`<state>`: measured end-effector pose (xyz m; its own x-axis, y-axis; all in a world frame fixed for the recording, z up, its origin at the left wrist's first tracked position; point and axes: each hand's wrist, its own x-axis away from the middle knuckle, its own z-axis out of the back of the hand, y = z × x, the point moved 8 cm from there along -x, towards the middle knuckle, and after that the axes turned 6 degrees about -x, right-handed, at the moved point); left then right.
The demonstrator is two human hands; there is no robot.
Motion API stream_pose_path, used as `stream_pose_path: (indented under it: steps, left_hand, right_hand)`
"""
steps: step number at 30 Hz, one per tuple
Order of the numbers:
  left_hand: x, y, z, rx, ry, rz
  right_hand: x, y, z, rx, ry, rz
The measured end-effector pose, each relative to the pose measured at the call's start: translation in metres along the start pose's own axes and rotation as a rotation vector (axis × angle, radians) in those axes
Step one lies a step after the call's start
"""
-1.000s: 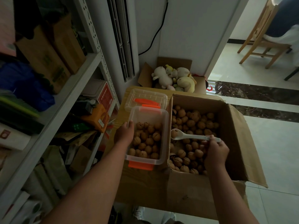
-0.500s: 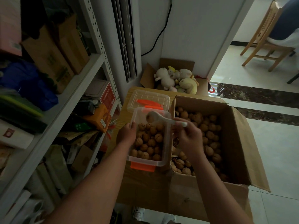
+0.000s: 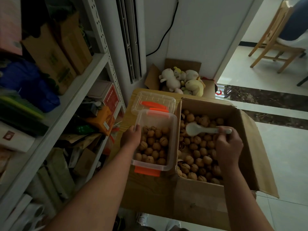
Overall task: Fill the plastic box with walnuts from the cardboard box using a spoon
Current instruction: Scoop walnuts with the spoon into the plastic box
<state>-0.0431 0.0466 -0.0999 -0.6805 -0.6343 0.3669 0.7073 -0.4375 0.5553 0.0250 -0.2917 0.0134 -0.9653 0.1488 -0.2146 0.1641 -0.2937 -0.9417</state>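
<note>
Now that spoon (image 3: 200,130), gripped by right hand (image 3: 229,145), is back empty over cardboard box (image 3: 246,147), another load is in; left hand (image 3: 131,137) clasps plastic box (image 3: 155,114) at its left rim.

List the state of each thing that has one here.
plastic box, open, partly filled with walnuts.
lid, off, lying behind the plastic box.
spoon, empty, held over the cardboard box.
cardboard box, flaps open, walnuts inside.
left hand, grips the plastic box's rim.
right hand, grips the spoon's handle.
</note>
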Motion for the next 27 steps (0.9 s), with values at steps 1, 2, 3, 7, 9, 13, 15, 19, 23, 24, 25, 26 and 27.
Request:
stream_pose_path:
  steps: [1, 2, 3, 7, 9, 13, 15, 19, 23, 24, 25, 26, 27]
  left_hand:
    - [0.000, 0.000, 0.000, -0.001, 0.001, -0.001]
    - [0.000, 0.000, 0.000, 0.000, 0.002, -0.004]
    - [0.001, 0.000, 0.000, 0.002, 0.003, -0.006]
    - [0.001, 0.001, 0.001, 0.000, 0.011, -0.010]
    - [0.002, 0.001, 0.001, -0.009, 0.014, -0.010]
    - [0.004, 0.002, 0.002, -0.015, 0.014, -0.014]
    - [0.004, 0.002, 0.002, -0.022, 0.012, -0.015]
    - [0.003, 0.003, 0.002, -0.033, 0.014, -0.029]
    - [0.003, 0.002, 0.002, -0.016, 0.014, -0.026]
    - [0.004, 0.002, 0.002, -0.013, 0.015, -0.024]
    - [0.003, 0.002, 0.002, -0.008, 0.015, -0.019]
    - [0.003, 0.001, 0.002, -0.004, 0.014, -0.015]
    - [0.003, 0.001, 0.002, 0.000, 0.012, -0.012]
  right_hand:
    - [0.002, 0.010, -0.004, 0.042, -0.074, -0.057]
    - [0.006, 0.019, -0.009, 0.072, -0.141, -0.100]
    - [0.011, 0.026, -0.014, 0.093, -0.190, -0.127]
    - [0.030, 0.047, -0.030, 0.165, -0.305, -0.184]
    - [0.033, 0.055, -0.032, 0.151, -0.303, -0.243]
    - [0.036, 0.073, -0.024, 0.037, -0.220, -0.407]
    - [0.035, 0.082, -0.015, -0.017, -0.153, -0.479]
    - [0.029, 0.075, 0.001, -0.141, -0.034, -0.490]
    - [0.020, 0.042, 0.011, -0.276, 0.091, -0.409]
    - [0.019, 0.034, 0.013, -0.315, 0.116, -0.400]
    - [0.017, 0.026, 0.014, -0.356, 0.135, -0.393]
    - [0.015, 0.020, 0.014, -0.393, 0.147, -0.383]
    - [0.014, 0.013, 0.013, -0.422, 0.152, -0.372]
